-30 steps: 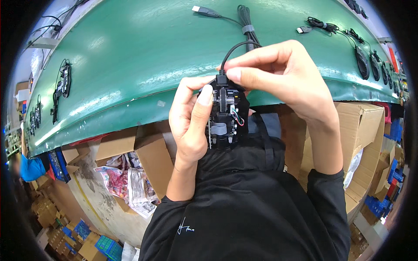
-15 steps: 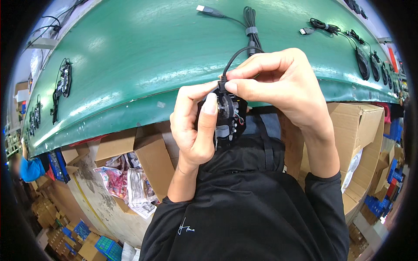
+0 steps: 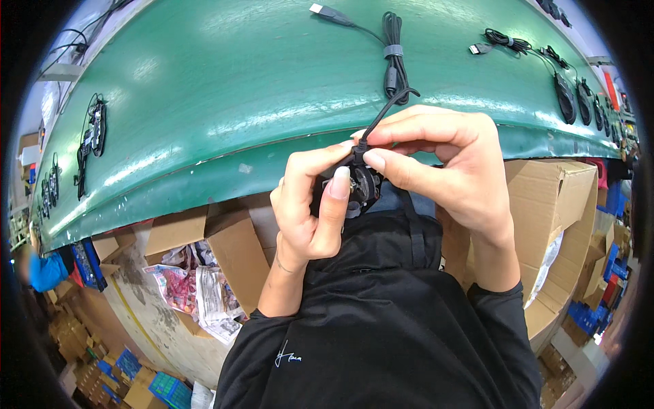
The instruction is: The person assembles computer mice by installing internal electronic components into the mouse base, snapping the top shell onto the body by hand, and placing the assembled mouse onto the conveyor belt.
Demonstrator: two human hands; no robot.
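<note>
An opened black computer mouse (image 3: 368, 189), its scroll wheel and inner parts showing, is held over my lap just off the bench edge. My left hand (image 3: 300, 204) grips it from the left, the thumb along its side. At its front end, my right hand (image 3: 456, 163) pinches the base of the black cable (image 3: 379, 121) between thumb and forefinger. From there the cable runs up to a tied bundle (image 3: 394, 61) on the green bench (image 3: 238, 88), ending in a USB plug (image 3: 330, 13). The fingers hide part of the mouse.
Opened mice with cables (image 3: 97, 129) lie at the bench's left. Several black mice (image 3: 564, 99) line its right side. Below the bench stand a cardboard box holding printed paper (image 3: 235, 255) and another open carton (image 3: 545, 198). A person in a blue sleeve (image 3: 49, 271) is at far left.
Both hands and the mouse have moved slightly, the right hand lower and nearer my body. The mouse has tipped so less of its inside shows. The mice on the bench have shifted slightly left.
</note>
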